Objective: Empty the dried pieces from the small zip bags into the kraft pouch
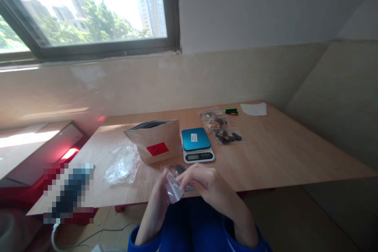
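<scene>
Between my two hands, at the table's front edge, is a clear zip bag [175, 190] with a red strip and dark pieces inside. My left hand [161, 193] grips its left side, fingers closed. Over its right side bends my right hand [202, 179], its fingers curled onto the plastic. Just beyond stands a brown kraft paper pouch [153, 141] with a red label, its top gaping. A kitchen scale [197, 145] with a blue plate sits to the right of the pouch, nothing on it.
Flat clear zip bags [122, 165] lie left of the pouch. Filled zip bags [226, 135] of dark pieces lie behind the scale, with a black and green cutter [231, 111] and white paper [254, 109]. A blurred dark object [71, 191] rests at the left edge.
</scene>
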The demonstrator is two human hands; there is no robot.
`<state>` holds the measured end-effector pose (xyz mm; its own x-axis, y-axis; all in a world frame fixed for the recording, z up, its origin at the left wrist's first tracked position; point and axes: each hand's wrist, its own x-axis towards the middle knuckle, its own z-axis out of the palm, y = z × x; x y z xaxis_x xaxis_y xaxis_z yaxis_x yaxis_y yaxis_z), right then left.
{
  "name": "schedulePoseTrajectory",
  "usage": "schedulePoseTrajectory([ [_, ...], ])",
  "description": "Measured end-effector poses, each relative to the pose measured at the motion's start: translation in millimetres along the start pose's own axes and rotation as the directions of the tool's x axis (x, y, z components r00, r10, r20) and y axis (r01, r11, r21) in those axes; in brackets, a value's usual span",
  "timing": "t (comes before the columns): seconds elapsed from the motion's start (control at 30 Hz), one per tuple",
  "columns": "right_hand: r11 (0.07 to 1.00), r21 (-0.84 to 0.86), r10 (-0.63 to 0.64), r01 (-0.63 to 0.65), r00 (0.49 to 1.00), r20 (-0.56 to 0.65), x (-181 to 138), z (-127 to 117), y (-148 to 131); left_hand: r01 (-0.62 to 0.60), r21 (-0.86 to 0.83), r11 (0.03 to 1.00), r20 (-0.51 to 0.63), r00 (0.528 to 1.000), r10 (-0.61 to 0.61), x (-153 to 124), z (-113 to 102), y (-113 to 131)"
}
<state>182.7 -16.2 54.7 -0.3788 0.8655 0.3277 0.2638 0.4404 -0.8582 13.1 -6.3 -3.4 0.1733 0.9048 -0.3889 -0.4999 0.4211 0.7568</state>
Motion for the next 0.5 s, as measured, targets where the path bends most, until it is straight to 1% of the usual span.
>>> schedulePoseTrajectory([
  [0.07,1.000,0.007,0.021,-0.022,0.999,0.050,-2.3,2.7,-2.1,-0.030,-0.036,0.999,-0.119,0.993,0.026,3.5,-5.2,-4.4],
  [0.1,1.000,0.005,0.026,-0.026,0.997,0.070,-3.8,2.5,-2.6,-0.046,-0.043,0.998,-0.144,0.989,0.040,4.8,-7.0,-5.8],
  [0.17,0.999,-0.010,0.038,-0.037,0.996,0.086,-7.2,-0.1,-2.3,-0.087,-0.024,0.996,-0.139,0.987,0.083,5.6,-9.1,-6.3],
  [0.27,0.992,-0.059,0.110,-0.108,0.993,0.040,-10.9,-4.4,1.0,-0.206,0.105,0.973,-0.058,0.975,0.213,4.1,-9.3,-3.0],
  [0.33,0.984,-0.078,0.160,-0.160,0.987,0.004,-11.0,-4.1,3.8,-0.320,0.261,0.911,-0.003,0.943,0.333,2.9,-7.5,-1.1],
  [0.37,0.982,-0.077,0.171,-0.170,0.985,-0.003,-10.2,-2.6,5.0,-0.367,0.340,0.866,0.005,0.921,0.389,2.5,-5.9,-0.8],
  [0.43,0.984,-0.062,0.164,-0.164,0.986,-0.010,-7.4,2.8,7.3,-0.414,0.453,0.790,-0.023,0.880,0.475,1.9,-1.7,-1.6],
  [0.5,0.986,-0.058,0.154,-0.155,0.988,-0.029,-3.7,9.9,9.4,-0.417,0.504,0.757,-0.081,0.849,0.522,1.6,2.3,-4.0],
])
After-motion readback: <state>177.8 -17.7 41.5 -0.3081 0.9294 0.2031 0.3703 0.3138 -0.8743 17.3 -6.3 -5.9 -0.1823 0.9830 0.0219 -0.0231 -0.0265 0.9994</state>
